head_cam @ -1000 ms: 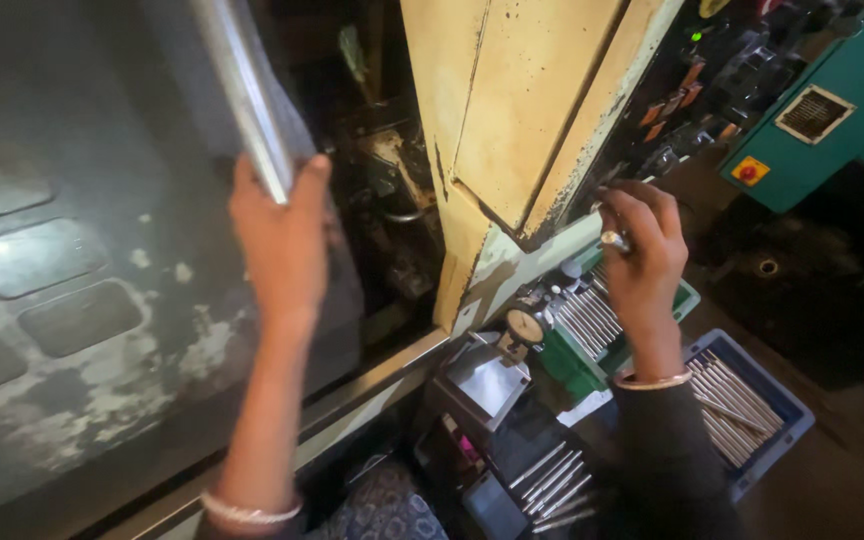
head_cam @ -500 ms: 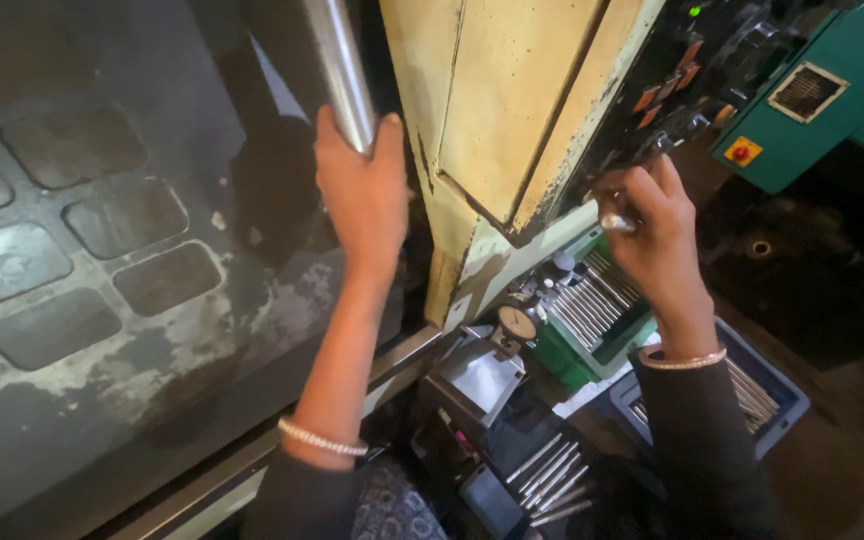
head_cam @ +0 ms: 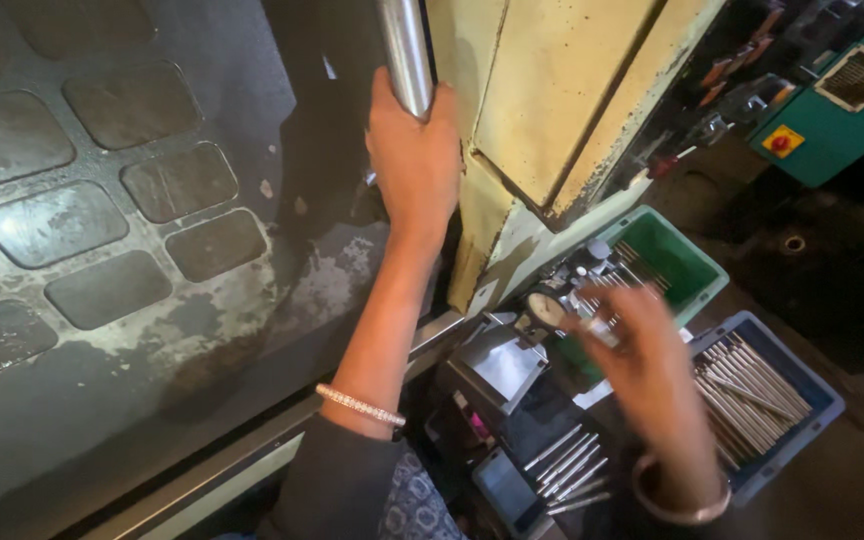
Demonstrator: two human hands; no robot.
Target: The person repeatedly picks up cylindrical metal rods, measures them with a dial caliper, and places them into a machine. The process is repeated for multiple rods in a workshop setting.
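My left hand (head_cam: 414, 165) is closed around a shiny round metal handle bar (head_cam: 404, 45) on a dark sliding machine door (head_cam: 152, 260) with rounded window panes. The door's edge sits against the cream machine housing (head_cam: 562, 90). My right hand (head_cam: 652, 385) is blurred and hovers low over the trays, fingers curled on what looks like a small metal pin (head_cam: 600, 328). Below it lie a green tray (head_cam: 709, 272) and a blue tray (head_cam: 820, 392), the blue one holding several thin metal rods (head_cam: 752, 395).
A round dial gauge (head_cam: 548, 310) lies beside the green tray. More metal rods (head_cam: 567, 465) lie in a dark box at the bottom. At the top right stands a teal control cabinet (head_cam: 842, 125) with a red button (head_cam: 780, 142). Dark floor lies to the right.
My left hand has slid the door to the right until it meets the cream housing. My right hand has dropped from the control panel down over the trays.
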